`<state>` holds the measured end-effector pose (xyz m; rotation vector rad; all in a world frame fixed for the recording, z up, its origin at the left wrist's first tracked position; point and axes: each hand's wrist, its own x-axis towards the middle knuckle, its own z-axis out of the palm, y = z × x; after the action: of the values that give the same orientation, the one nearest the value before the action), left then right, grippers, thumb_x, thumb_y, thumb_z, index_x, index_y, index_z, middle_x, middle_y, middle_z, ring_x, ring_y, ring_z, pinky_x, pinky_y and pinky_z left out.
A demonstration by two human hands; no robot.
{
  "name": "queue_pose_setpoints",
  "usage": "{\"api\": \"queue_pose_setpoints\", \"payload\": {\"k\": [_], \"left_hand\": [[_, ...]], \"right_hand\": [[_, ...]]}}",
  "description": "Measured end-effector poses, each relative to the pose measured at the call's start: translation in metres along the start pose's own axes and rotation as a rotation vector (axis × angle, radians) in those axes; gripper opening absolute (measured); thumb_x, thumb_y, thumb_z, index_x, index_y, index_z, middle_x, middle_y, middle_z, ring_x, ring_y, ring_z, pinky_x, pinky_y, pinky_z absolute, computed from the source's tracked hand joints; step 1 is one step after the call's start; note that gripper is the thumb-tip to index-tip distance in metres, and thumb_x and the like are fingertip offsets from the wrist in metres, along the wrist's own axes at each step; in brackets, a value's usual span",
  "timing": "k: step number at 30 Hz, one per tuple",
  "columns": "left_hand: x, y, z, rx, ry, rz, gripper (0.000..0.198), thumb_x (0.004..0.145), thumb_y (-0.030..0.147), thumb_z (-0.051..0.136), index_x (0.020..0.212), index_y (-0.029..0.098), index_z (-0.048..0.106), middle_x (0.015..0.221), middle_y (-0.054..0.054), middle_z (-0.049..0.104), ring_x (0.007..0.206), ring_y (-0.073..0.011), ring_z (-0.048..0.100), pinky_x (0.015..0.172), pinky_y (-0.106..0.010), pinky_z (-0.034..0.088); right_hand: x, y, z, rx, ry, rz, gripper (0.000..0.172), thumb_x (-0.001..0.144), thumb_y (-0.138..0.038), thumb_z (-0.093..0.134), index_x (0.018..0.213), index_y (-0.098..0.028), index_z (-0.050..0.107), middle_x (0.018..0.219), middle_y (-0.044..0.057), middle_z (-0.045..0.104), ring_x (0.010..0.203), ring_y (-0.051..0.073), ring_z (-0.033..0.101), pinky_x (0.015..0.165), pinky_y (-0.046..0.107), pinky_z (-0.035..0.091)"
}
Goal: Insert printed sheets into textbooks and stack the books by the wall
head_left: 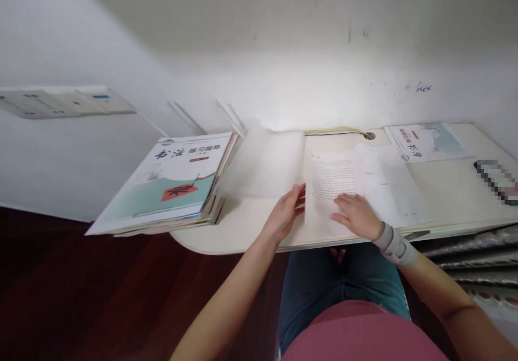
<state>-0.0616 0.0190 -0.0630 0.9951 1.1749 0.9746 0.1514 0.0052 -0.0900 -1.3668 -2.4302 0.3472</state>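
Observation:
A printed page (334, 175) with lines of small text lies on the white desk in front of me. My right hand (358, 216) rests on its lower right part, palm down with the fingers spread. At the page's left edge is my left hand (286, 212), fingers extended and a little apart; whether it touches the paper I cannot tell. To the left, a thin, pale sheet (265, 164) looks blurred and partly see-through. Mostly blank pale paper (386, 180) spreads to the right of the text.
A stack of booklets (190, 161) overhangs the desk (232, 229) at its left end. Toward the back right lies a booklet cover (431, 141), with a phone (496, 180) near the right edge. A yellow cable (335, 131) runs to a round desk hole (369, 135).

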Motion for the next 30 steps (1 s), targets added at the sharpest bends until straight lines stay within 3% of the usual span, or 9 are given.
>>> {"api": "queue_pose_setpoints", "payload": {"k": [4,6,8,12,17,20,22,26,30], "left_hand": [[-0.006,-0.007,0.034,0.308,-0.071,0.243,0.073,0.087,0.068,0.024,0.138,0.02,0.044,0.144,-0.011,0.042,0.129,-0.0275,0.042,0.101,-0.043,0.04],[-0.006,-0.013,0.045,0.396,-0.093,0.347,0.074,0.087,0.069,0.024,0.139,0.019,0.043,0.147,-0.01,0.038,0.135,-0.0268,0.033,0.107,-0.042,0.033],[-0.003,-0.019,0.05,0.395,-0.105,0.38,0.073,0.089,0.067,0.021,0.139,0.018,0.043,0.149,-0.01,0.035,0.137,-0.0253,0.03,0.109,-0.04,0.032],[0.004,-0.033,0.045,0.423,-0.119,0.4,0.07,0.093,0.057,0.005,0.14,0.019,0.04,0.151,-0.009,0.032,0.137,-0.0213,0.032,0.108,-0.038,0.034],[0.006,-0.055,0.03,1.092,-0.028,0.496,0.066,0.092,0.057,0.027,0.142,0.016,0.037,0.149,-0.016,0.032,0.14,-0.03,0.023,0.112,-0.053,0.018],[0.0,-0.063,0.022,1.424,-0.016,0.484,0.061,0.09,0.052,0.038,0.139,0.016,0.043,0.148,-0.018,0.033,0.139,-0.0353,0.022,0.11,-0.058,0.016],[-0.003,-0.063,0.018,1.52,-0.021,0.474,0.06,0.09,0.051,0.041,0.139,0.015,0.043,0.148,-0.018,0.032,0.139,-0.0356,0.023,0.109,-0.058,0.018],[-0.001,-0.055,0.027,1.527,-0.008,0.504,0.06,0.091,0.052,0.038,0.138,0.015,0.043,0.148,-0.018,0.032,0.139,-0.033,0.024,0.11,-0.054,0.021],[0.012,-0.046,0.057,1.471,-0.12,0.566,0.066,0.092,0.053,0.034,0.141,0.01,0.037,0.148,-0.019,0.032,0.139,-0.0299,0.025,0.112,-0.049,0.019]], "right_hand": [[0.03,-0.002,-0.033,0.599,-0.047,0.091,0.047,0.095,-0.049,0.029,0.104,-0.017,0.063,0.1,0.01,0.07,0.09,0.021,0.067,0.075,0.035,0.055],[0.044,-0.002,-0.043,0.818,-0.116,0.161,0.039,0.09,-0.048,0.043,0.096,-0.016,0.063,0.087,0.007,0.069,0.076,0.018,0.067,0.059,0.027,0.056],[0.051,0.0,-0.048,0.923,-0.138,0.207,0.026,0.082,-0.04,0.057,0.089,-0.015,0.062,0.076,0.003,0.067,0.068,0.016,0.065,0.052,0.024,0.053],[0.047,0.011,-0.052,1.007,0.022,0.222,0.014,0.069,-0.02,0.06,0.081,-0.015,0.065,0.073,0.0,0.068,0.072,0.017,0.064,0.066,0.029,0.055],[0.016,0.043,-0.088,1.337,0.241,0.381,0.026,0.065,-0.023,0.062,0.09,-0.018,0.067,0.083,0.001,0.072,0.079,0.02,0.067,0.078,0.036,0.054],[-0.012,0.073,-0.111,1.363,0.348,0.467,0.031,0.064,-0.024,0.064,0.095,-0.019,0.066,0.091,0.002,0.073,0.085,0.021,0.067,0.081,0.036,0.053],[-0.032,0.093,-0.116,1.313,0.342,0.533,0.033,0.066,-0.025,0.061,0.098,-0.019,0.066,0.093,0.003,0.073,0.086,0.022,0.067,0.08,0.038,0.053],[-0.059,0.127,-0.099,1.223,0.271,0.595,0.033,0.067,-0.024,0.055,0.097,-0.018,0.067,0.091,0.005,0.073,0.085,0.024,0.068,0.079,0.038,0.054],[-0.068,0.15,-0.078,1.018,0.174,0.574,0.034,0.073,-0.026,0.05,0.1,-0.016,0.067,0.094,0.009,0.072,0.088,0.025,0.066,0.082,0.041,0.052]]}}
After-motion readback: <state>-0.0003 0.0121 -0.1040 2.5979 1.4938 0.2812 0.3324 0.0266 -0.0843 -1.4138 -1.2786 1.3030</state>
